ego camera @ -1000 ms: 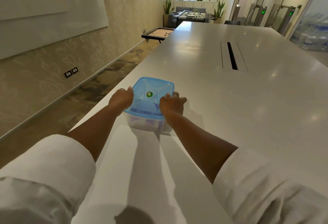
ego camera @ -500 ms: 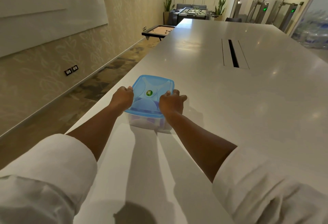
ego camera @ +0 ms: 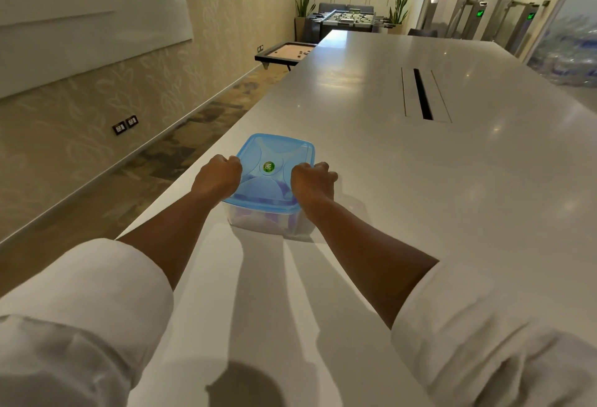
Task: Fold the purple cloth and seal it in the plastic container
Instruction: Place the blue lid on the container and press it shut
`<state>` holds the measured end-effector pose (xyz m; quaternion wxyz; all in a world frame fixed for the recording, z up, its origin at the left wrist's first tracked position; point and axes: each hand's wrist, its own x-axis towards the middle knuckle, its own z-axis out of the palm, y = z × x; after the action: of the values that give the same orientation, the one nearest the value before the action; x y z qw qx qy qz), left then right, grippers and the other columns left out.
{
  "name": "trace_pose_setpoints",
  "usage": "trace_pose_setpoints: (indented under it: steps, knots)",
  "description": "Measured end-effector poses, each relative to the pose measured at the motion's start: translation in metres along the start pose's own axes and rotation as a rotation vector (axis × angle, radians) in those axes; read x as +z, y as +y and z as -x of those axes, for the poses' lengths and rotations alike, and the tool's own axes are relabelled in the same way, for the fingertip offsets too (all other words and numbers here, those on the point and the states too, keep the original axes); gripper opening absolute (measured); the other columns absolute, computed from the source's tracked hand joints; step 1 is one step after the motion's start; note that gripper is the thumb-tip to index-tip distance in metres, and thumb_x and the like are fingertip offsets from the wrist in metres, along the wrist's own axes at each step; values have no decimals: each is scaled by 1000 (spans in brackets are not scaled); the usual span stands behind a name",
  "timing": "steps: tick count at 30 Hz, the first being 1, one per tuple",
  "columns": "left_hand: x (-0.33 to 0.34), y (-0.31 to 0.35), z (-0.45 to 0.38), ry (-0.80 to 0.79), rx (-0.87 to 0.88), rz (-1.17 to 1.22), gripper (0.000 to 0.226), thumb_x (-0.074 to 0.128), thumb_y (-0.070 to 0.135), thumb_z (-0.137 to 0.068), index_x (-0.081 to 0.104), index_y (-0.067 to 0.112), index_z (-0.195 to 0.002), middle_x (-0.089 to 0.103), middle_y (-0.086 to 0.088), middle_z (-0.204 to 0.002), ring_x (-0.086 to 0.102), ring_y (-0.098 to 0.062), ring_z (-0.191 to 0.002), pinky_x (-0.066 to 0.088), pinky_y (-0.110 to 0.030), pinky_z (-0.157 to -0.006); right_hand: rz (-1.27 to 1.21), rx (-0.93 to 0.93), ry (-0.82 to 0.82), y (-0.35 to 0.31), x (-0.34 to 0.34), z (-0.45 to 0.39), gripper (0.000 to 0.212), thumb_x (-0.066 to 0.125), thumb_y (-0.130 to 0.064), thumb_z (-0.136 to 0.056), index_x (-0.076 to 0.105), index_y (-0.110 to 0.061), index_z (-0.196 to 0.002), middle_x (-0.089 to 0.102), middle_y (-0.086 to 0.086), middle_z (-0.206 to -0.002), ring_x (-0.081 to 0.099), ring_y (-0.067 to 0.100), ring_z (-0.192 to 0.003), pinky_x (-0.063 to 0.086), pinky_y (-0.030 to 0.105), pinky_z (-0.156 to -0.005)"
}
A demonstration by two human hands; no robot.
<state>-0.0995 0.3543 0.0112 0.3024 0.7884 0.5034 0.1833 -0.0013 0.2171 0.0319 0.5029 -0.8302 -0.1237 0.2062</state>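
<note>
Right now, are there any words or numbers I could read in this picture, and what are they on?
Green round sticker on the blue lid: a pale logo, too blurred to read.
Green lit signs on the far gates: symbols, no readable words.
Nothing else carries text.

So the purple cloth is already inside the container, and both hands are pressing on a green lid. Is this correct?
One detail is wrong: the lid is blue, and only its small round sticker is green. The head view shows this. The rest holds: the purple cloth is inside the container, with the left hand and right hand on the lid.
</note>
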Motion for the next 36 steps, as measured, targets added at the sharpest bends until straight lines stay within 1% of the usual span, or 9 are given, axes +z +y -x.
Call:
trace_pose_setpoints:
  steps: [6,10,14,16,20,26,31,34,36]
  knots:
    - [-5,11,-9,12,-29,-70,34,31,31,-97,51,4,-96,61,-24,-113,60,-36,-104,48,-44,-94,-46,80,8,-9,-3,-9,49,41,-29,-89,41,-6,-133,43,15,-128,52,35,-116,48,49,-97]
    - [-7,26,-19,21,-34,-99,50,34,31,-90,60,-5,-114,62,-26,-118,58,-44,-111,47,-47,-90,-21,80,59,-14,-2,-18,50,44,-30,-88,43,-6,-132,43,15,-131,46,33,-121,44,48,-99]
    - [-4,37,-29,24,15,-100,46,36,34,-95,58,-1,-114,63,-20,-113,61,-36,-105,47,-41,-92,-4,87,79,-18,-1,-30,50,45,-32,-89,43,-7,-132,43,14,-131,43,31,-120,42,45,-97]
    - [-3,41,-36,23,15,-81,49,37,38,-94,60,0,-114,64,-20,-115,61,-36,-106,47,-41,-91,-6,104,79,-20,0,-35,51,44,-34,-90,42,-7,-134,42,14,-133,42,31,-121,41,45,-97]
    - [0,45,-47,18,-5,-26,52,40,46,-93,57,3,-117,64,-16,-116,61,-30,-99,45,-34,-81,-47,135,77,-28,2,-44,52,43,-34,-90,41,-7,-135,42,14,-134,42,31,-122,41,46,-100]
    - [4,57,-60,-11,-44,109,58,45,46,-91,52,2,-128,59,-17,-128,57,-30,-105,46,-36,-87,-70,149,85,-39,9,-53,49,45,-33,-89,44,-7,-131,44,14,-132,45,30,-120,43,47,-101]
    - [11,60,-67,-17,-78,129,63,39,49,-94,46,2,-135,56,-18,-134,56,-34,-116,46,-40,-99,-6,119,114,-39,14,-61,45,42,-32,-93,45,-7,-131,46,14,-133,44,31,-123,39,46,-104]
    - [19,58,-68,-4,-97,115,65,36,50,-96,42,1,-139,50,-19,-142,53,-35,-123,43,-39,-98,54,84,123,-35,16,-63,44,38,-32,-97,43,-7,-132,44,15,-134,43,31,-123,40,45,-101]
    - [24,56,-69,10,-111,126,64,35,51,-97,45,2,-137,53,-17,-139,55,-34,-121,44,-39,-95,78,73,120,-32,17,-65,44,35,-32,-98,43,-7,-134,43,15,-133,44,32,-122,40,44,-97]
